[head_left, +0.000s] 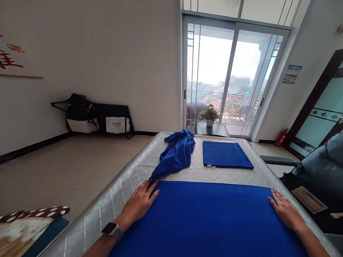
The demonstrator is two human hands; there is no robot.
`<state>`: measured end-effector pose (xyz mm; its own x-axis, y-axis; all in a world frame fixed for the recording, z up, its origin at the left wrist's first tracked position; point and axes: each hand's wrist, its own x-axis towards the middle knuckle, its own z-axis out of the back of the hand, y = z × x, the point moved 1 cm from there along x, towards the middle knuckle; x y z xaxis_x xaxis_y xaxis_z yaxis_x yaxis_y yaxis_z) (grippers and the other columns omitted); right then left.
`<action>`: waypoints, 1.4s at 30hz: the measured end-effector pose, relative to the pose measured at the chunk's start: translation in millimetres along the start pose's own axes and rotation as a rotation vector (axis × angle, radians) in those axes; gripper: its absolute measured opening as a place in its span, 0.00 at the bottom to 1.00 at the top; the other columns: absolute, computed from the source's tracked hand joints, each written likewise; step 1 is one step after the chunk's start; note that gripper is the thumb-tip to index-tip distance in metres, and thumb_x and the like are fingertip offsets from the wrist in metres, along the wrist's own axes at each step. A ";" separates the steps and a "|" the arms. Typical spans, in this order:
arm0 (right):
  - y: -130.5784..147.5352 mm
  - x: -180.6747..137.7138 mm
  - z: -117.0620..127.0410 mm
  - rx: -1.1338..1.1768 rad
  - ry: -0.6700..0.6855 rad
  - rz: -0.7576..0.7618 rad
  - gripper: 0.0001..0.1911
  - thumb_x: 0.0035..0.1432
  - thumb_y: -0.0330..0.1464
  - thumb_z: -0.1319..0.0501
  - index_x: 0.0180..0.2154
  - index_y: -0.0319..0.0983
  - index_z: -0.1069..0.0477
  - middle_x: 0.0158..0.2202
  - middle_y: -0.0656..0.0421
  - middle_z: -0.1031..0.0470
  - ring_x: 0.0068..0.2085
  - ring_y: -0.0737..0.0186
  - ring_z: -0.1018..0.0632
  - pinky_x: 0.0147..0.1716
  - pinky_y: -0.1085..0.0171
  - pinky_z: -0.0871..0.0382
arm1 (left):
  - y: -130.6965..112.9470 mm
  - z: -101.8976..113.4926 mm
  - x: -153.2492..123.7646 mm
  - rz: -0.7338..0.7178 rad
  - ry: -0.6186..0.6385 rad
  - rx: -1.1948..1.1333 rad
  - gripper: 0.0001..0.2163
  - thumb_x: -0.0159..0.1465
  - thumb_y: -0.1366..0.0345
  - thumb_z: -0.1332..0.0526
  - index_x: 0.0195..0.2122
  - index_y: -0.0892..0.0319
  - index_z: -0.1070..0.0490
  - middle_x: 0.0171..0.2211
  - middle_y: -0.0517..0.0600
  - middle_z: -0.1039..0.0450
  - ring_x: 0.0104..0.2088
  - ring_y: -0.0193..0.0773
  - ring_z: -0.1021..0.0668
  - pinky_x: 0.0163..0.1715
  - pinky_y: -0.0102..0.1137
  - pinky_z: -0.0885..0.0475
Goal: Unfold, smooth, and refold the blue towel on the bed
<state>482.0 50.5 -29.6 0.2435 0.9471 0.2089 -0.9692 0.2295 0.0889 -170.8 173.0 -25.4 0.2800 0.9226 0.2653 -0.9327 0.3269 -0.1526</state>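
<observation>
A blue cloth (209, 222) lies spread flat across the near part of a white quilted mattress (110, 194). On its far left corner rests my left hand (141, 199), fingers stretched out and a watch on the wrist. My right hand (283, 209) lies flat at the far right corner, fingers extended. Neither hand grips anything. Just beyond my left fingertips is a crumpled blue cloth (177, 152), bunched in a heap. To the right of that heap sits a neatly folded blue cloth (227, 154) with small white tags at its near edge.
A potted plant (210, 114) stands on a chair (201, 128) past the mattress's far end, before glass sliding doors (209, 69). At right is a dark armchair (330, 171). A patterned blanket (16, 231) lies lower left. Bags (80, 114) rest along the left wall.
</observation>
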 end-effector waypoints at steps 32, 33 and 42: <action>207.7 -133.5 42.3 0.150 0.219 0.280 0.37 0.67 0.52 0.64 0.70 0.42 0.59 0.72 0.59 0.58 0.71 0.56 0.55 0.69 0.48 0.62 | -42.7 29.3 -156.9 -0.105 0.065 -0.024 0.30 0.69 0.46 0.50 0.69 0.44 0.57 0.71 0.48 0.54 0.69 0.50 0.45 0.66 0.53 0.45; 174.3 -135.7 40.2 0.122 0.201 0.231 0.38 0.67 0.53 0.63 0.70 0.42 0.58 0.72 0.60 0.57 0.71 0.56 0.54 0.69 0.48 0.62 | -41.4 28.7 -156.8 -0.107 0.066 -0.020 0.30 0.69 0.46 0.49 0.69 0.43 0.57 0.71 0.47 0.54 0.69 0.50 0.45 0.65 0.53 0.44; -42.2 -152.0 11.6 0.080 0.109 0.048 0.41 0.65 0.53 0.63 0.70 0.38 0.59 0.72 0.57 0.54 0.70 0.56 0.50 0.69 0.48 0.54 | -49.7 51.8 -156.9 -0.110 0.079 0.029 0.29 0.69 0.46 0.50 0.68 0.42 0.58 0.70 0.46 0.52 0.68 0.49 0.42 0.63 0.51 0.38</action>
<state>486.2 -105.7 -53.7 0.1872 0.9764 0.1080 -0.9727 0.1689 0.1592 -180.1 1.4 -10.2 0.3971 0.8951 0.2026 -0.9011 0.4222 -0.0988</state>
